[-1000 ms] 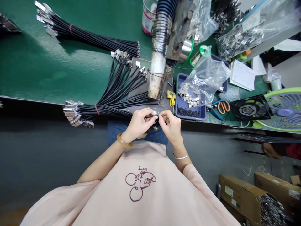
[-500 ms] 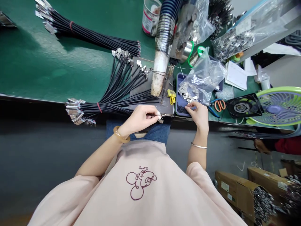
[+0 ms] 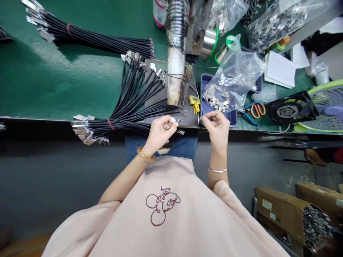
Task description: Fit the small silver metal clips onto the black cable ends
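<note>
Over the front edge of the work plate (image 3: 191,120), my left hand (image 3: 161,134) is closed in a pinch, with white covering on its fingertips. A small silvery metal part (image 3: 179,121) sticks out from that pinch. Just below hangs a small metal connector (image 3: 181,132); what it is attached to is hidden. My right hand (image 3: 219,129) is pinched closed in front of the blue tray (image 3: 233,119); anything between its fingertips is too small to make out. In the tray lie several silvery connectors (image 3: 214,97), partly under a clear plastic bag (image 3: 238,76).
A banded bundle of black cables (image 3: 125,124) lies left of my hands, another (image 3: 107,41) farther back. A taped hose (image 3: 175,71) and metal arm (image 3: 197,39) come down over the plate. Nearby are a yellow clip (image 3: 195,103), pliers (image 3: 250,116), orange-handled scissors (image 3: 258,110) and fans.
My right hand has left the small black pieces in the tray and moved left towards my left hand, fingers still pinched. My left hand has risen slightly. The camera view has shifted.
</note>
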Available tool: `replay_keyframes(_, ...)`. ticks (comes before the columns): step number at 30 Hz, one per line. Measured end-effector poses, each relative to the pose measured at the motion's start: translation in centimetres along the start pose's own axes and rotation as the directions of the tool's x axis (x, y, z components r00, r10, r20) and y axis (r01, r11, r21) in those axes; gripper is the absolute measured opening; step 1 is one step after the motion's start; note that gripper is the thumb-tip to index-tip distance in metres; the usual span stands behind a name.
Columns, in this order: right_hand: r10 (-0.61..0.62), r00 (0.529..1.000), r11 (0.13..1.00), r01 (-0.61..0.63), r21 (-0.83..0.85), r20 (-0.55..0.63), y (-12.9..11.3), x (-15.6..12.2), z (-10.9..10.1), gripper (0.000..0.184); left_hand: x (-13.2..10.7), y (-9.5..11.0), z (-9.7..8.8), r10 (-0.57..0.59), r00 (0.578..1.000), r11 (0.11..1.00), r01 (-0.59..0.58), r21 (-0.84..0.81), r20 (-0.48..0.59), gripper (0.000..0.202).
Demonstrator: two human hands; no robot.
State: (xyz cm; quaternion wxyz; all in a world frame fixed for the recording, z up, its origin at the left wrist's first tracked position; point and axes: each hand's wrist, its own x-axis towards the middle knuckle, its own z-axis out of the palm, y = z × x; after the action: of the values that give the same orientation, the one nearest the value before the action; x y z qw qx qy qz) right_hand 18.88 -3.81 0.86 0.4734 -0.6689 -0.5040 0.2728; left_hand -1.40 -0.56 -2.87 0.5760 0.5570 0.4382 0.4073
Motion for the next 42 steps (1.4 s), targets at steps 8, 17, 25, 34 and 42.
replay_keyframes(8,-0.001,0.984,0.994,-0.019,0.107,0.176,-0.1,-2.4,4.5,0.023,-0.3,0.3,0.6,0.05,0.997,0.998,-0.048,0.037,-0.05,0.01)
replay_keyframes(17,-0.096,0.975,0.992,0.078,0.096,0.202,0.3,-2.4,4.8,0.029,-0.5,0.3,0.8,0.1,0.992,0.985,-0.087,0.151,-0.08,0.012)
replay_keyframes(25,-0.099,0.971,0.988,0.069,0.139,0.217,0.3,-2.4,4.8,0.028,-0.4,0.4,0.9,0.095,0.992,0.985,-0.082,0.152,-0.08,0.014)
replay_keyframes(34,-0.241,0.957,0.952,0.265,-0.152,0.158,-0.3,-2.4,5.1,0.032,-0.5,0.6,0.6,0.132,0.991,0.968,-0.13,0.216,0.007,0.017)
replay_keyframes(42,-0.015,0.98,0.998,0.002,0.061,0.198,-0.6,-1.6,4.0,0.041,-0.4,1.7,-0.4,0.224,0.97,0.946,-0.24,0.217,0.096,0.007)
